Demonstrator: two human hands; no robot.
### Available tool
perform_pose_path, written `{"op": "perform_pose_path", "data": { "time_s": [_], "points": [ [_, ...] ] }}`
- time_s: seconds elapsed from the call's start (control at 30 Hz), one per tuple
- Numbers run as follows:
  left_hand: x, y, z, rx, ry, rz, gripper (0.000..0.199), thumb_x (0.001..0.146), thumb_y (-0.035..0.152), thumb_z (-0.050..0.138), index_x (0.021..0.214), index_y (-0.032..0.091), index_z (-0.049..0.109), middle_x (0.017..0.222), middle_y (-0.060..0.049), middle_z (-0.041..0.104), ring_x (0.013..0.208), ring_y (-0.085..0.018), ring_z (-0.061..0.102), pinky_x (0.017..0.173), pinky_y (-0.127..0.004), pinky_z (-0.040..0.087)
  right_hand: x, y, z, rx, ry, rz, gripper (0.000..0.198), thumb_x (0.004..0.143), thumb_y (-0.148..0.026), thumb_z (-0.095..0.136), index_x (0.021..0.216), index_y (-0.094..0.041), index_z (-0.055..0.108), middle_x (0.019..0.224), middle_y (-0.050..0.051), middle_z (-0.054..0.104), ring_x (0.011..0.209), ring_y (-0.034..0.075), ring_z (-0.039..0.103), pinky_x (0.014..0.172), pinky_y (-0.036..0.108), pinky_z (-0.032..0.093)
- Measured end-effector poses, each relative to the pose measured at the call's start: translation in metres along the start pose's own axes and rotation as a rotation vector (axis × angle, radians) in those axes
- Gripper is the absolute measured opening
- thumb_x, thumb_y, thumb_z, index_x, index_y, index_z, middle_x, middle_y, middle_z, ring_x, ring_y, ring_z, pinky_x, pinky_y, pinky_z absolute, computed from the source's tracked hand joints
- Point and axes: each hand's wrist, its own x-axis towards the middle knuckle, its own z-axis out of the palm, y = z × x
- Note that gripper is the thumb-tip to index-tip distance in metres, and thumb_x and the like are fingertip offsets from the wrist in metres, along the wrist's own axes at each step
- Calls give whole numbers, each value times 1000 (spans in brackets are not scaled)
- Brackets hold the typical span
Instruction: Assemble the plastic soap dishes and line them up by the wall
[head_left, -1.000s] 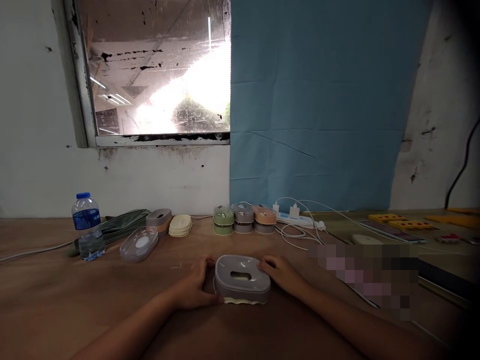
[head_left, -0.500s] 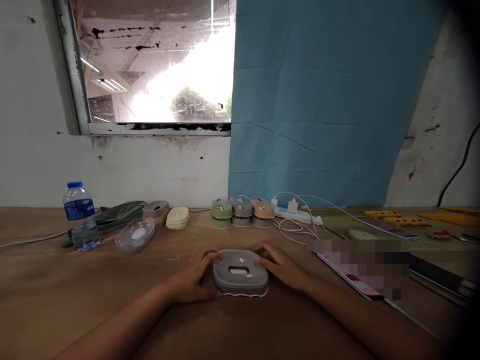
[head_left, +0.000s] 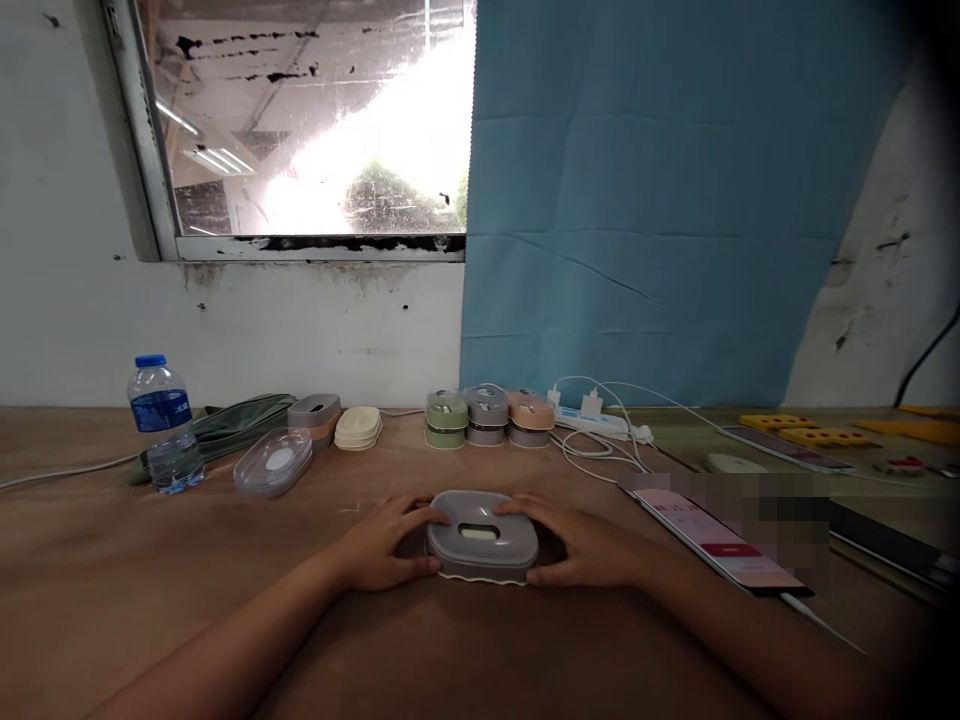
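A grey oval soap box (head_left: 482, 556) sits on the wooden table in front of me. Its lid has a slot through which a cream-coloured part shows. My left hand (head_left: 386, 545) grips its left side, thumb at the front corner and fingers on the lid. From the right, my right hand (head_left: 577, 545) holds it too, with the thumb at the front right corner and fingers over the lid's edge. Some fingertips at the back are hidden.
Along the wall stand a water bottle (head_left: 161, 425), a clear lid (head_left: 274, 462), cream trays (head_left: 358, 428) and stacked green soap boxes (head_left: 446, 420) beside grey and orange ones. A power strip (head_left: 592, 422) with cables and a phone (head_left: 720, 540) lie to the right.
My right hand has closed in on the soap box: its thumb now presses the front right corner and its fingers reach over the lid. My left fingers sit further onto the lid.
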Motion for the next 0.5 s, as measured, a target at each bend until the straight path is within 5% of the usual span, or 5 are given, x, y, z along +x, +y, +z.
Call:
{"op": "perform_pose_path", "data": {
  "time_s": [0.2,0.5],
  "points": [
    [1,2,1,79,59,62,45,77,44,54,120,31,45,126,-6,44,113,-26,42,96,-42,29,-6,-2,-6,-122,-35,47,73,67,-57,60,131,-31,36,136,6,36,123,31,33,100,45,28],
    [1,-6,0,139,76,88,43,81,45,47,120,29,43,126,-7,46,113,-24,44,97,-42,26,1,-2,13,-63,120,-29,73,64,-51,64,128,-26,39,130,7,42,116,28,41,95,40,35]
  ]
}}
